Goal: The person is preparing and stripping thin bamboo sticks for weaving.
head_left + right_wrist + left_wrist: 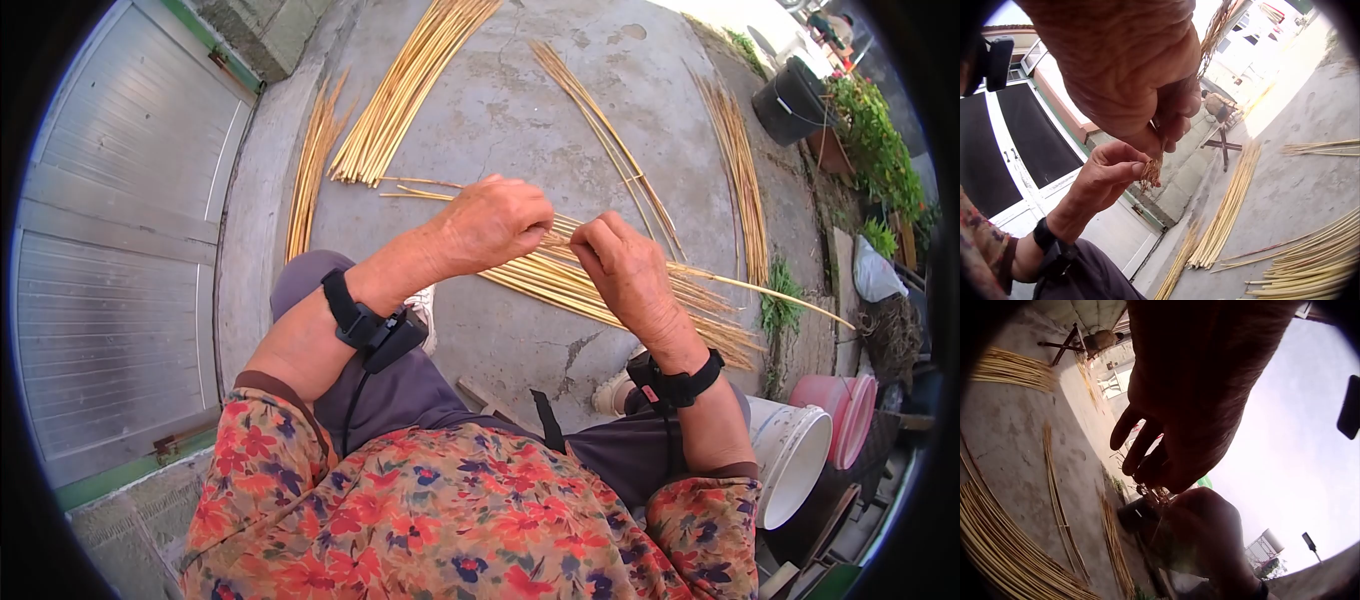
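Observation:
Both hands are raised close together over a bundle of pale stalks (565,285) on the ground. The left hand (490,222) has its fingers curled; in the right wrist view its thumb and forefinger pinch a small brown tuft (1150,174). Just above that tuft, the right hand (1129,81) grips thin brown strands (1213,40) that stick out past its fingers. The head view shows the right hand (628,275) curled, its fingertips hidden. A long stalk (780,293) reaches rightward from beneath it; whether it is held I cannot tell.
More stalk bundles lie on the concrete: a thick one (410,95), a narrow one at left (315,165), a few stalks (610,140) and a brownish bundle (738,170) at right. A black bucket (792,100), white bucket (795,460) and pink bucket (850,420) stand along the right side.

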The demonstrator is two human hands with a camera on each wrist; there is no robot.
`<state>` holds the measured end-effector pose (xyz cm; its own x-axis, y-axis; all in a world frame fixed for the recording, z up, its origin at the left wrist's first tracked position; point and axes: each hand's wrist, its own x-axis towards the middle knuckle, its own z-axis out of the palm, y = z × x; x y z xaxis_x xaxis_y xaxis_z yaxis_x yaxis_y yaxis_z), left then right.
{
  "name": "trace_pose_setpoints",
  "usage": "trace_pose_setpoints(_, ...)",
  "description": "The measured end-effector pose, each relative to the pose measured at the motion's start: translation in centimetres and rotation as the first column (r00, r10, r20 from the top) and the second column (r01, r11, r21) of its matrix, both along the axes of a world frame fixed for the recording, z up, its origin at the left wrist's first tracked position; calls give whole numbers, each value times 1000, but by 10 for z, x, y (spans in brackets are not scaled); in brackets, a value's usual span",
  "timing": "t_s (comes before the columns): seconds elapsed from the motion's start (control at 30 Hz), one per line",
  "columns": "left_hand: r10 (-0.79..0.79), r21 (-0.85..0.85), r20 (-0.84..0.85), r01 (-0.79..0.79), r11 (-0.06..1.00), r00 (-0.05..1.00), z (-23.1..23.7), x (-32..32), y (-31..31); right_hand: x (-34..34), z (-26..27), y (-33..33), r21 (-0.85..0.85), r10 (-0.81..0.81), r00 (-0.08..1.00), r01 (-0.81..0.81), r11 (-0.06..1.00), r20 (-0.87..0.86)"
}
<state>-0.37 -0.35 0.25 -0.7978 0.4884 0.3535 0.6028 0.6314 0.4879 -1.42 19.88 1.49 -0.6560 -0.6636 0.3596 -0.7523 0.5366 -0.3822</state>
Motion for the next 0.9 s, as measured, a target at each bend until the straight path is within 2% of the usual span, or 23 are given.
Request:
trace_pose_setpoints(0.17,67,-38,-48,-69,997,997,-2,-2,0,2,0,-3,-5,-11,1000,11,1000,16)
trace_pose_setpoints(0.23,220,-151,24,-214,965,975,0,-6,-7,3,0,-2,4,-21,1000,21,1000,23)
trace_pose_setpoints(0.27,220,-152,21,-214,965,975,2,-5,-9,3,1,-1,-2,-32,999,32,999,32)
trace_pose_setpoints(0.33,237,-144,142,-217,965,961,4,-4,-13,2,1,1,-7,-46,998,46,999,40)
trace_pose_setpoints(0.37,235,-144,142,-215,966,962,4,-4,-13,1,1,2,-12,-44,998,44,999,54)
trace_pose_setpoints(0.43,88,-61,-18,-89,994,996,3,-3,-12,2,1,2,-19,-45,997,46,999,70)
trace_pose_setpoints(0.47,84,-61,-18,-85,995,996,3,-2,-9,2,1,2,-29,-37,998,39,999,49)
trace_pose_setpoints(0.53,-25,229,80,6,973,997,4,0,0,3,1,2,-36,-28,999,29,999,29)
trace_pose_setpoints(0.67,-63,163,117,44,986,991,-1,-1,1,2,2,2,-18,-23,1000,23,1000,17)
trace_pose_setpoints(0.73,-54,96,70,47,994,996,-1,-1,2,1,2,3,-13,-25,1000,26,1000,17)
trace_pose_setpoints(0.9,-55,94,73,48,994,996,-2,1,3,1,1,2,6,-20,1000,20,1000,12)
